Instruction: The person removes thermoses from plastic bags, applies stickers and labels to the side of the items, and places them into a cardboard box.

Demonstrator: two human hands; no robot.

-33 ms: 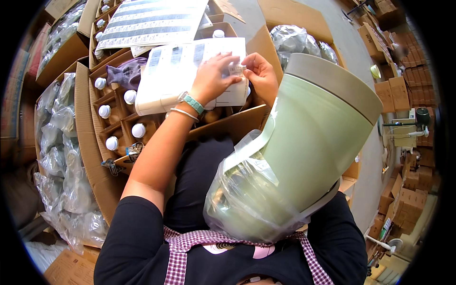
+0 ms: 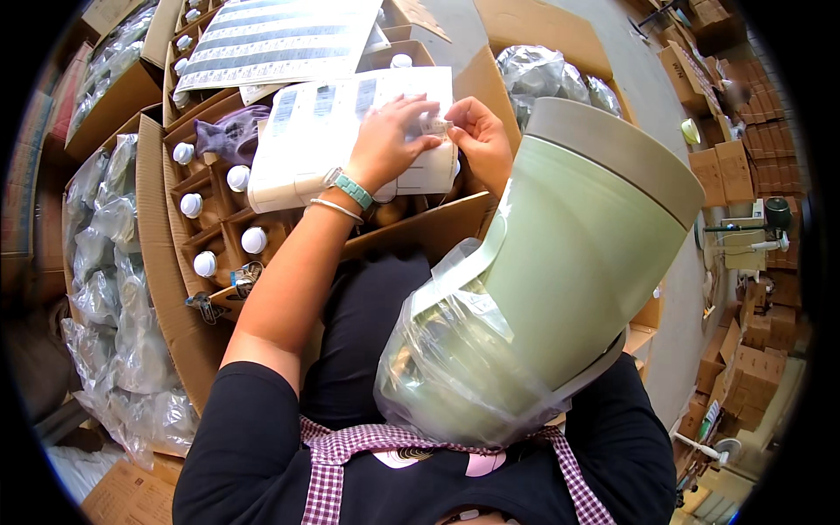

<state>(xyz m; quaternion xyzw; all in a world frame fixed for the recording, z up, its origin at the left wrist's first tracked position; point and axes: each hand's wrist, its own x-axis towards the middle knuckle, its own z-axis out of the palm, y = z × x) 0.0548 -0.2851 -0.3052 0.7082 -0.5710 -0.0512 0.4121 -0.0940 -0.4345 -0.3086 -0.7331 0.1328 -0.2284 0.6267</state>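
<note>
My left hand (image 2: 389, 140) lies across a white sheet of printed labels (image 2: 302, 166), fingers stretched out and thumb apart from them. Between its fingertips and thumb shows a small label (image 2: 430, 125) near the sheet's right edge. The right hand (image 2: 482, 143) is closed in a pinch on that label's right end, thumb against forefinger. Beneath the sheet stands a divided cardboard box (image 2: 437, 229) of bottles with white caps (image 2: 254, 240). A pale green bucket-shaped container (image 2: 577, 236), partly wrapped in clear plastic, hides most of my right forearm.
Another printed sheet (image 2: 280, 44) lies over the boxes at the back. Beside the purple cloth (image 2: 229, 133) are more capped bottles. Open cartons hold plastic-wrapped items at left (image 2: 131, 297) and back right (image 2: 534, 70). Stacked cartons (image 2: 752, 376) line the far right.
</note>
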